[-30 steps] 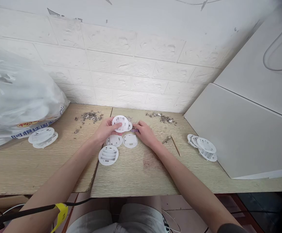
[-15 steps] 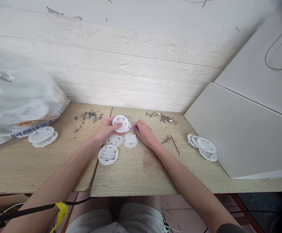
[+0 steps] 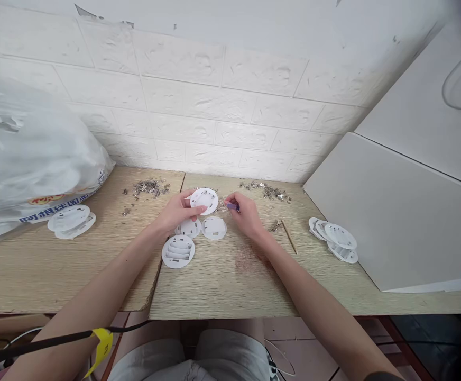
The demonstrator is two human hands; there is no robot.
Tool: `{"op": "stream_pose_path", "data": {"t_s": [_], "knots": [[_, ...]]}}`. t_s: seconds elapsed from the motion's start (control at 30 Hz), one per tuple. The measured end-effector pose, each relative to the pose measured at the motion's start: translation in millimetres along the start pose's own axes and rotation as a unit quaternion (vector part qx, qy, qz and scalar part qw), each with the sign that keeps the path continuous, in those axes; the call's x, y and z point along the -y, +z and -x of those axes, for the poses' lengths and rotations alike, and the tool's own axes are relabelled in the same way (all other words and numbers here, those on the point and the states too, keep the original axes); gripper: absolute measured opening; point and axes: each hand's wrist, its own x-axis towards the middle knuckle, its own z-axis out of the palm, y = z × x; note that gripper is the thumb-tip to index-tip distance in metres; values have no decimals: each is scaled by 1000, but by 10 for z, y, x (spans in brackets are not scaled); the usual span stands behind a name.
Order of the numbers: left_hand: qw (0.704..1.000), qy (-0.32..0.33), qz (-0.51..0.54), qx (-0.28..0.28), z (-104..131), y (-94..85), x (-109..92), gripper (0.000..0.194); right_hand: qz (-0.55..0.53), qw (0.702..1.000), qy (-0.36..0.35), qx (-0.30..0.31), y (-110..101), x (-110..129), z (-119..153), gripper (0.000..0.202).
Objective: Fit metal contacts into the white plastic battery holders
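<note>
A round white plastic disc [image 3: 204, 201] is tilted up in my left hand [image 3: 181, 209], thumb on its front face. To its right, my right hand [image 3: 244, 212] is closed around a small purple tool [image 3: 232, 206], a little apart from the disc. Below the hands lie three white discs: one with slots [image 3: 178, 251] nearest me, one [image 3: 214, 227] to the right, and one [image 3: 188, 227] partly under my left hand. Small metal pieces [image 3: 221, 203] lie on the table between the hands.
Piles of small metal parts lie at the back left [image 3: 151, 187] and back right [image 3: 272, 192]. A thin wooden stick [image 3: 289, 236] lies right of my hand. White discs are stacked at far left [image 3: 72, 221] and right [image 3: 339, 238], beside a plastic bag [image 3: 36, 148] and grey panel [image 3: 405, 211].
The held disc has shifted slightly right and now shows more of its face. My right hand has drawn away from it to the right with the purple tool.
</note>
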Motion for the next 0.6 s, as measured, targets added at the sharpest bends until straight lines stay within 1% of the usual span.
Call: {"op": "stream_pose_path", "data": {"t_s": [0.1,0.2,0.37,0.53,0.6], "knots": [[1000,-12,12,-8,-2,6,9,70,-15,1000,-16,-6,-9,-4,11,15],[999,-9,27,-18,-8,11,15,71,-1,999,-41,3,-4,-20,17,21],[999,7,26,-25,0,7,3,62,12,998,-44,34,15,-44,32,23],[999,29,32,-23,-1,-11,10,58,47,995,-38,84,2,-25,52,27],[999,39,17,-24,-10,-17,21,53,55,994,-32,87,-10,-15,57,29]]}}
